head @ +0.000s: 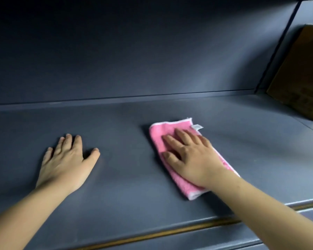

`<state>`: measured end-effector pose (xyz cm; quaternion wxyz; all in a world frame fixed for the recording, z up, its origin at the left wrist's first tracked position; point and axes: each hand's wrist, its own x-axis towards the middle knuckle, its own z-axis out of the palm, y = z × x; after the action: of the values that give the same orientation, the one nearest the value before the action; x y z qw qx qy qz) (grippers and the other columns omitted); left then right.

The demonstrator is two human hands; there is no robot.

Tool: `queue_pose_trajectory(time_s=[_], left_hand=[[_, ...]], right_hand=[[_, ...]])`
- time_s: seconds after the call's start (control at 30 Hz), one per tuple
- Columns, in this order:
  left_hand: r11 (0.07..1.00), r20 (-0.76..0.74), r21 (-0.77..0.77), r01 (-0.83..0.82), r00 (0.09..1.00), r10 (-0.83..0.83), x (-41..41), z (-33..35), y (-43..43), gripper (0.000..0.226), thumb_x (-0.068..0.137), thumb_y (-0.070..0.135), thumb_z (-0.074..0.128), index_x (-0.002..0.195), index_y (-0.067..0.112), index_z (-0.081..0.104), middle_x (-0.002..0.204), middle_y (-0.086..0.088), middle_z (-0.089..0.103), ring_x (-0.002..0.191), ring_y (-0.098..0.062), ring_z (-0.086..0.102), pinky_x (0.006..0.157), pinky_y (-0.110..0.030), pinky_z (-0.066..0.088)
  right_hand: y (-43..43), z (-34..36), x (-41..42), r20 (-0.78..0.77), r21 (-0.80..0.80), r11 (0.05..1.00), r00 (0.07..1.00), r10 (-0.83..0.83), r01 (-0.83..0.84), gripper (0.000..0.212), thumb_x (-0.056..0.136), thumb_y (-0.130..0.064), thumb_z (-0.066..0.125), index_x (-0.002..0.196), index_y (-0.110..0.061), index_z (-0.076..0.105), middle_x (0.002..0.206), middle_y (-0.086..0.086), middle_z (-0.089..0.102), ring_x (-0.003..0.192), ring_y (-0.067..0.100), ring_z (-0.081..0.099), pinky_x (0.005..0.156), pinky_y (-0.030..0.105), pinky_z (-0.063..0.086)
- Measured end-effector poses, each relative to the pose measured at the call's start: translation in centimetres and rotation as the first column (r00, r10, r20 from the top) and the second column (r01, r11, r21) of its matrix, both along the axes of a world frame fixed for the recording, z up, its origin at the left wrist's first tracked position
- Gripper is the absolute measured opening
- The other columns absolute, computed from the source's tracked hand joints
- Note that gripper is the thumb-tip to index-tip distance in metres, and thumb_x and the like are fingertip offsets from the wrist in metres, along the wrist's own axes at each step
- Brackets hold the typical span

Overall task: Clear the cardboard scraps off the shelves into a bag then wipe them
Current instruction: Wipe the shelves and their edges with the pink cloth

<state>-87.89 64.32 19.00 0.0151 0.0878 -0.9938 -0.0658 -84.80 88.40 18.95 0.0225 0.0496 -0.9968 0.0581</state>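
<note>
A folded pink cloth [156,136] with a white hem and a small white label lies flat on the dark grey shelf [126,177]. My right hand [192,157] presses down on the cloth with straight, spread fingers. My left hand [67,161] rests palm down on the bare shelf surface to the left, fingers straight, holding nothing. No cardboard scraps show on this stretch of shelf.
A brown cardboard box [300,74] stands on the shelf at the far right, beyond a vertical divider [276,49]. The shelf's back wall [134,51] rises behind the hands. The front edge [170,230] with a brass-coloured strip runs along the bottom.
</note>
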Motion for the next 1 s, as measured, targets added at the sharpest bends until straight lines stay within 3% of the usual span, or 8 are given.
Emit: queue_pose_trajectory(time_s=[0.2,0.37,0.53,0.63,0.73,0.87,0.93,1.0], left_hand=[[1.0,-0.001,0.008,0.004,1.0,-0.004,-0.1,-0.1,-0.1,0.065,0.096,0.047,0.025,0.151,0.013,0.013,0.161,-0.005,0.004,0.149,-0.016,0.003,0.12,-0.034,0.006],[1.0,-0.001,0.013,0.011,1.0,-0.011,0.0,-0.2,-0.1,0.066,0.096,0.048,0.024,0.151,0.014,0.012,0.161,-0.005,0.003,0.149,-0.016,0.002,0.12,-0.034,0.005],[1.0,0.011,0.011,0.006,1.0,-0.006,-0.2,-0.2,-0.3,0.066,0.096,0.049,0.023,0.151,0.014,0.011,0.161,-0.005,0.002,0.149,-0.016,0.001,0.12,-0.034,0.004],[1.0,0.008,0.008,0.003,1.0,-0.003,-0.1,-0.1,-0.2,0.066,0.096,0.049,0.023,0.151,0.014,0.011,0.161,-0.005,0.003,0.149,-0.016,0.001,0.12,-0.034,0.004],[1.0,0.006,0.016,0.007,1.0,-0.007,-0.1,0.0,-0.3,0.067,0.096,0.049,0.025,0.151,0.013,0.012,0.161,-0.005,0.004,0.149,-0.016,0.002,0.12,-0.035,0.004],[1.0,0.008,0.015,0.007,1.0,-0.007,0.0,0.0,-0.2,0.068,0.095,0.05,0.025,0.151,0.014,0.012,0.161,-0.005,0.004,0.149,-0.016,0.002,0.12,-0.035,0.004],[1.0,0.009,0.021,0.018,1.0,-0.018,-0.1,0.0,-0.3,0.067,0.095,0.05,0.024,0.151,0.014,0.011,0.161,-0.005,0.004,0.149,-0.016,0.002,0.12,-0.035,0.003],[0.999,0.006,0.031,0.018,1.0,-0.019,-0.1,0.0,-0.3,0.067,0.095,0.049,0.023,0.151,0.013,0.012,0.161,-0.006,0.003,0.149,-0.017,0.002,0.12,-0.035,0.003]], right_hand=[[0.9,-0.1,3.1,0.077,0.009,0.989,0.986,0.148,-0.149,0.095,0.054,-0.073,-0.016,0.144,-0.05,-0.001,0.158,-0.013,-0.004,0.146,0.009,-0.004,0.115,0.027,-0.006],[8.8,0.3,4.9,0.089,0.048,0.988,0.984,-0.153,0.15,0.124,0.031,-0.085,-0.038,0.142,-0.048,0.0,0.158,-0.014,0.002,0.146,0.009,0.001,0.116,0.028,0.006],[5.7,1.0,3.3,0.049,0.051,0.969,0.969,-0.244,0.241,0.101,0.052,-0.067,-0.015,0.147,-0.042,0.011,0.159,-0.006,0.01,0.147,0.016,0.009,0.116,0.033,0.013],[-0.9,0.0,3.8,-0.087,0.009,0.997,0.994,-0.07,0.071,0.074,0.074,-0.058,0.018,0.13,-0.028,0.055,0.137,0.008,0.054,0.125,0.028,0.053,0.101,0.044,0.042],[-6.2,-1.1,5.1,-0.14,-0.019,0.989,0.98,0.144,-0.148,0.053,0.078,-0.053,0.036,0.116,-0.031,0.066,0.117,0.003,0.068,0.106,0.024,0.067,0.083,0.05,0.053],[-4.8,-0.5,4.1,-0.067,0.033,0.989,0.987,0.147,-0.145,0.061,0.077,-0.059,0.025,0.124,-0.037,0.059,0.127,0.0,0.063,0.115,0.02,0.062,0.092,0.043,0.049],[-2.8,0.5,3.0,0.036,0.069,0.996,0.998,0.054,-0.057,0.085,0.065,-0.066,0.002,0.142,-0.044,0.031,0.153,-0.005,0.031,0.141,0.015,0.031,0.114,0.036,0.025],[-1.5,1.0,2.3,0.096,0.036,0.998,0.994,-0.052,0.049,0.096,0.054,-0.067,-0.013,0.145,-0.047,0.009,0.158,-0.012,0.004,0.146,0.01,0.003,0.117,0.031,0.005]])
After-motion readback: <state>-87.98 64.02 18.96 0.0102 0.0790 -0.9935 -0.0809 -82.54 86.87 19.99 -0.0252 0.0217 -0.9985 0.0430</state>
